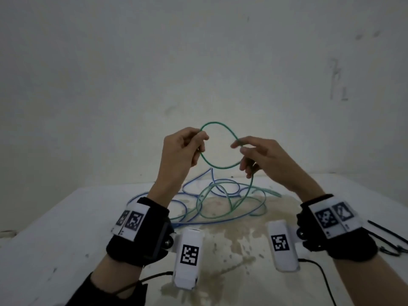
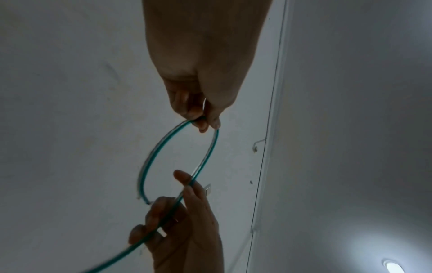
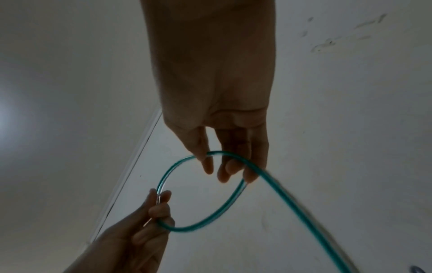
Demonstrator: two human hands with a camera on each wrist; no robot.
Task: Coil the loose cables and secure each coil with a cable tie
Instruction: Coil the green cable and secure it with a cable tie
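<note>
Holding one loop of green cable (image 1: 217, 149) up, we pinch it in the left grip (image 1: 183, 149); our right grip (image 1: 259, 156) curls round its opposite side, slack trailing below.

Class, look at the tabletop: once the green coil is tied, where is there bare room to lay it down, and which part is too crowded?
Bare patches: the near-left of the table, left of the left hand wrist, and the stained strip between both wrists. Crowded: the middle beyond the hands, where the blue cable and the green cable slack tangle, and the right edge, where the cable ties lie.
</note>
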